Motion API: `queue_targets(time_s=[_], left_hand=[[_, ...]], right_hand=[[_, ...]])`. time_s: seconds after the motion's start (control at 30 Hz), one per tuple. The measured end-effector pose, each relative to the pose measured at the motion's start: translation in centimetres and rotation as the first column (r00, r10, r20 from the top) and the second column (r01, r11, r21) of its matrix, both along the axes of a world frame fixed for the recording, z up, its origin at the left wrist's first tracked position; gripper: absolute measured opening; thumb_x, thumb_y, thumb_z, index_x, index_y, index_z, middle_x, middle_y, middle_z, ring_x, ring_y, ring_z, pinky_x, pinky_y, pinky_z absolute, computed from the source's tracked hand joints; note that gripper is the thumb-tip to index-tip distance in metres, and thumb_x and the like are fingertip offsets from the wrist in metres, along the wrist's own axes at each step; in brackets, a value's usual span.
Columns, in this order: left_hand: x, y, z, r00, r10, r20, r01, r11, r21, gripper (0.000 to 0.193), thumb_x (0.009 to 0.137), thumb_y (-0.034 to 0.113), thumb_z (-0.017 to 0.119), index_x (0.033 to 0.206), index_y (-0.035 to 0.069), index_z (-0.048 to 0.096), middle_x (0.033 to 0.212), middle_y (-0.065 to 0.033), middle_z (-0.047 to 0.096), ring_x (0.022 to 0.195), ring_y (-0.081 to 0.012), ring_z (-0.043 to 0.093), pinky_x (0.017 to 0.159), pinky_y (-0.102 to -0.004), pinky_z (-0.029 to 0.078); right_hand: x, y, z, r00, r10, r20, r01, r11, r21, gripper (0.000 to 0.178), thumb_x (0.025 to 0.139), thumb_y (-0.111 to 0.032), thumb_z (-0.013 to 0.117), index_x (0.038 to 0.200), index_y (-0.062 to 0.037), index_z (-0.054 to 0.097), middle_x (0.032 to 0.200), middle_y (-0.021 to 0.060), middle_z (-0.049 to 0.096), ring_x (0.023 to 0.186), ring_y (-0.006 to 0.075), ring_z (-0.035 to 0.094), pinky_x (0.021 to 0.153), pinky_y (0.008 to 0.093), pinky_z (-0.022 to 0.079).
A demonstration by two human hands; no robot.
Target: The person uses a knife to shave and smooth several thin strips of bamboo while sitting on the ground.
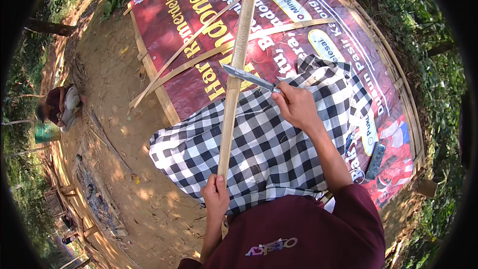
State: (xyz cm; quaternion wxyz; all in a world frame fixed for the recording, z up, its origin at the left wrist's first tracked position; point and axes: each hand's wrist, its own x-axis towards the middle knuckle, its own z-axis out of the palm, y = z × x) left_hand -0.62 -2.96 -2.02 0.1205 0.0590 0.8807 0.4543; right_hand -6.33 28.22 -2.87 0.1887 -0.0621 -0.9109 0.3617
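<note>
A long, flat bamboo strip runs up and away from me, its lower end gripped by my left hand. My right hand is wrapped round the handle of a knife. The blade lies across the upper half of the strip, its tip reaching past the left edge; whether it cuts into the wood I cannot tell. Under both, a black-and-white checked cloth covers my lap. The knife's handle is mostly hidden in my fingers.
A red printed banner covers the bamboo platform I sit on. Thin bamboo strips lie crossed on it. A dark oblong block rests at the right. Beyond the dirt ground, a person squats at the far left near a green container.
</note>
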Motion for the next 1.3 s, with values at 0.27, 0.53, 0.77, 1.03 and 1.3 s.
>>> queue_targets(time_s=[0.27,0.53,0.77,1.03,1.3], left_hand=[[2.1,-2.9,-1.8,0.944,-0.057,0.324,-0.013,0.978,0.209,0.042,0.102,0.026,0.039,0.066,0.005,0.043,0.049,0.0028,0.040,0.043,-0.0043,0.038,0.040,-0.0242,0.029],[6.4,-7.8,-3.6,0.891,-0.019,0.453,-0.217,0.860,0.463,0.049,0.104,0.032,0.034,0.062,0.007,0.038,0.048,0.0022,0.033,0.039,-0.0062,0.032,0.039,-0.0237,0.025],[4.8,-6.3,-4.0,0.776,0.136,0.616,-0.378,0.882,0.280,0.050,0.104,0.034,0.032,0.063,0.007,0.042,0.048,0.0019,0.036,0.033,-0.0068,0.033,0.033,-0.0231,0.029],[4.3,-3.0,-3.3,0.968,0.055,0.245,-0.078,0.993,0.085,0.043,0.102,0.032,0.041,0.070,0.004,0.049,0.046,-0.0007,0.045,0.037,-0.0072,0.045,0.035,-0.0229,0.035],[3.3,-1.9,-2.5,0.902,-0.016,0.432,-0.078,0.977,0.199,0.046,0.103,0.034,0.037,0.070,0.004,0.050,0.044,0.0004,0.042,0.033,-0.0057,0.037,0.033,-0.0213,0.030]], right_hand=[[0.2,0.1,-1.5,0.995,0.055,-0.084,-0.049,0.996,0.074,0.030,0.091,-0.033,0.059,0.077,-0.0080,0.050,0.055,0.0088,0.052,0.048,0.0309,0.055,0.044,0.0405,0.040],[-6.2,15.3,-3.4,0.599,-0.783,-0.164,0.773,0.620,-0.133,0.052,0.098,-0.046,0.041,0.080,-0.0007,0.060,0.061,0.0187,0.058,0.055,0.0325,0.058,0.057,0.0419,0.045],[-5.2,1.4,-1.1,0.992,-0.124,-0.019,0.111,0.938,-0.327,0.042,0.097,-0.036,0.051,0.075,-0.0005,0.047,0.050,0.0113,0.043,0.043,0.0187,0.037,0.046,0.0354,0.031],[-2.4,-6.7,-3.3,0.996,0.082,0.042,-0.004,0.497,-0.868,0.025,0.092,-0.024,0.062,0.085,-0.0015,0.054,0.054,-0.0078,0.037,0.051,0.0021,0.029,0.046,0.0243,0.027],[-0.9,-7.1,-2.8,0.999,0.025,0.030,0.014,0.501,-0.865,0.025,0.096,-0.025,0.056,0.093,-0.0005,0.055,0.054,-0.0063,0.037,0.051,0.0029,0.030,0.047,0.0241,0.027]])
